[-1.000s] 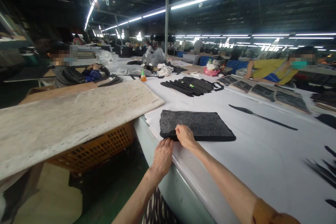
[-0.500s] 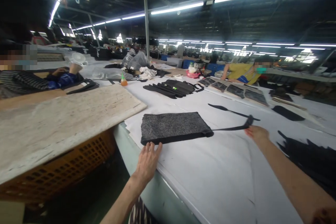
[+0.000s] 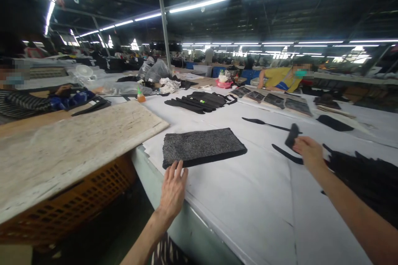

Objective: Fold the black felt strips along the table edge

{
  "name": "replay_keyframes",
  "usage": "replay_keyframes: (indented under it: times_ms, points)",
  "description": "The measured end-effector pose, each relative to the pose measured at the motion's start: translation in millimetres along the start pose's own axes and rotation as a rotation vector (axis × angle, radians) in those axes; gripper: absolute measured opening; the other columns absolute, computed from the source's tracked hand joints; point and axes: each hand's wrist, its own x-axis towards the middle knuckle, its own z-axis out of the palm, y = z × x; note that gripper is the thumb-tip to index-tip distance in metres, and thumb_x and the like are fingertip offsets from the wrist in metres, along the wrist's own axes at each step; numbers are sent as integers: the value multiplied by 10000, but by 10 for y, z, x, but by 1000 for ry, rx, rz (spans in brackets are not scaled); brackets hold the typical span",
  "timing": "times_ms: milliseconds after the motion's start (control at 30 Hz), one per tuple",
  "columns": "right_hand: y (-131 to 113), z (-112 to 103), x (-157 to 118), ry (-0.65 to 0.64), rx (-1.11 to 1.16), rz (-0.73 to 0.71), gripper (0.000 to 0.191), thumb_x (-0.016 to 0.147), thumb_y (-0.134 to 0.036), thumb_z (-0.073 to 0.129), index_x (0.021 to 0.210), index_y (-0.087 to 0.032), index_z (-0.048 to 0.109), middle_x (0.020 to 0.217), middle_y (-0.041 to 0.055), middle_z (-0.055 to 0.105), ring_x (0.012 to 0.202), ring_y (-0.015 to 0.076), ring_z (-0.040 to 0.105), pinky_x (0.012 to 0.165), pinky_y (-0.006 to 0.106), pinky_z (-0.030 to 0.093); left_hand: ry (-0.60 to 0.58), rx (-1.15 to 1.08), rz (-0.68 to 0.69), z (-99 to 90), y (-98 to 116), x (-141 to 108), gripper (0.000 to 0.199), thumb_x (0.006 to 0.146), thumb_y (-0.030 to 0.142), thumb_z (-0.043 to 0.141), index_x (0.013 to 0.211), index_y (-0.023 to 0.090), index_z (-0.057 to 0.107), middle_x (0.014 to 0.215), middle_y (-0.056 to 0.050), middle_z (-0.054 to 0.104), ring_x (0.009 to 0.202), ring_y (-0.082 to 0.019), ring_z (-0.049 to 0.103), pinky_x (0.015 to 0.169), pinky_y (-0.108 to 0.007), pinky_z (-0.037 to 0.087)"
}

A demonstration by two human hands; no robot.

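A dark grey knitted panel [image 3: 203, 145] with a black lower edge lies flat on the white-covered table [image 3: 236, 194]. My left hand [image 3: 174, 182] rests at its near left corner, fingertips on the black edge, fingers slightly spread. Farther right, my right hand [image 3: 306, 149] pinches a black fabric strip [image 3: 291, 136], whose tail hangs down to the left, off the panel. Behind that strip lies another thin black piece [image 3: 256, 121]. A heap of black pieces [image 3: 363, 174] sits at the right, partly behind my right forearm.
Black pieces [image 3: 202, 102] are laid in a row behind the panel. An orange bottle [image 3: 141, 96] stands at back left. A pale board [image 3: 77, 145] covers an orange crate [image 3: 83, 198] at left. A person in yellow [image 3: 276, 78] leans at the far side; another sits far left.
My right hand has drawn the black strip away from the panel's right corner, so it no longer touches the panel. My left hand stays at the near edge. The view has shifted slightly.
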Motion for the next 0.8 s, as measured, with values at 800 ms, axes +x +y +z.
replay_keyframes:
  times_ms: [800]
  points:
    - [-123, 1384, -2212, -804, -628, -948, 149, 853, -62, 545, 881, -188, 621, 889, 31, 604, 830, 176, 536, 749, 292, 416, -278, -628, -454, -27, 223, 92, 424, 665, -14, 495, 1011, 183, 638, 804, -22, 685, 811, -190, 617, 757, -275, 436]
